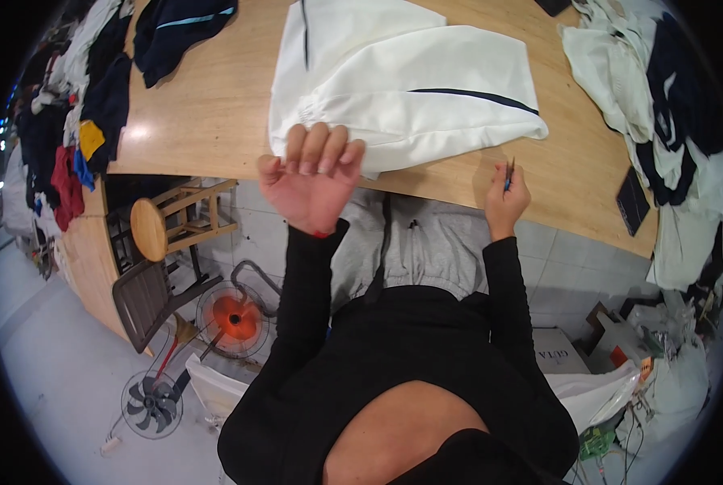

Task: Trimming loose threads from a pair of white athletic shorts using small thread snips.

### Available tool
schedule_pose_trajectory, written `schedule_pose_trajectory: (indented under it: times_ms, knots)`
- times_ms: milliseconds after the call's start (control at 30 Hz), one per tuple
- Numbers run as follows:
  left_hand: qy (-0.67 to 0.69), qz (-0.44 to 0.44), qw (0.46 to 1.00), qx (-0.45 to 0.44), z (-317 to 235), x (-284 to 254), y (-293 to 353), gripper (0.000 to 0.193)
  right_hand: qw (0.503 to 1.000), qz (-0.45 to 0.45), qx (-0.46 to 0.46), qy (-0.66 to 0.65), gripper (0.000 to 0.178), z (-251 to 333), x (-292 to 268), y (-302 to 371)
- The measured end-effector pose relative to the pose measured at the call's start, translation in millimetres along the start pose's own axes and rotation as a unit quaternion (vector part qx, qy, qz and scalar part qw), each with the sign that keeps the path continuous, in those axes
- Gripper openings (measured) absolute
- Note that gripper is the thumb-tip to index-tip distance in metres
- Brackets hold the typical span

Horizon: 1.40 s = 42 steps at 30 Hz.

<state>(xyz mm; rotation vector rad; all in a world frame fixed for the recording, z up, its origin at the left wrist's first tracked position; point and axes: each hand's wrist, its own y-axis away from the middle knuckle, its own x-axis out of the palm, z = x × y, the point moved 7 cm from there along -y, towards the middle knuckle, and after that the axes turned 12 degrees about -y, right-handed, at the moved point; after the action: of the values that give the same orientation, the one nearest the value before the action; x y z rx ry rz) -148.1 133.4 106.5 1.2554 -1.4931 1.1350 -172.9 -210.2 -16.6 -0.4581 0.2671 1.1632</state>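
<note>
White fabric: one pair of white trousers with a thin dark side stripe is lying folded on a wooden table, its waistband end reaching the table's near edge. Two hands are showing, both coming from black sleeves at the near edge of the table. The left hand is hovering just in front of the trousers, palm up and loosely open, fingers curled back a little, fingertips overlapping the waistband edge; whether they are touching the cloth is unclear, and it is holding nothing. The right hand is resting at the table's edge, just right of the trousers, closed around one small dark tool with a blue handle that is sticking up from the fist. Two heaps of clothes are lying on the table: one dark and white pile at its right end, one mixed pile at its left end. Below the table's left part, one round wooden stool is standing, with two fans on the floor beside it.
</note>
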Motion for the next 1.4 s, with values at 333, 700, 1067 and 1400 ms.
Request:
schedule_pose_trajectory:
  times_ms: [333, 700, 1067, 1400]
  knots:
    - [-0.031, 0.006, 0.999, 0.002, 18.1, 4.9, -0.6, 0.026, 0.999, 0.009, -0.026, 0.039, 0.013, 2.5, 2.0, 2.5]
    - [-0.296, 0.025, 0.954, 0.032, 23.7, 22.3, -6.6, 0.013, 0.994, -0.001, -0.051, 0.098, 0.015, 2.3, -0.2, 0.2]
    - [-0.852, -0.109, 0.511, 0.037, 45.9, -48.4, -13.1, 0.028, 0.994, -0.016, -0.067, 0.082, 0.010, 12.1, 2.1, 3.0]
    - [-0.889, -0.029, 0.434, 0.142, 68.2, -80.2, -11.1, 0.023, 0.995, -0.006, -0.061, 0.081, 0.007, 12.5, -2.3, 5.6]
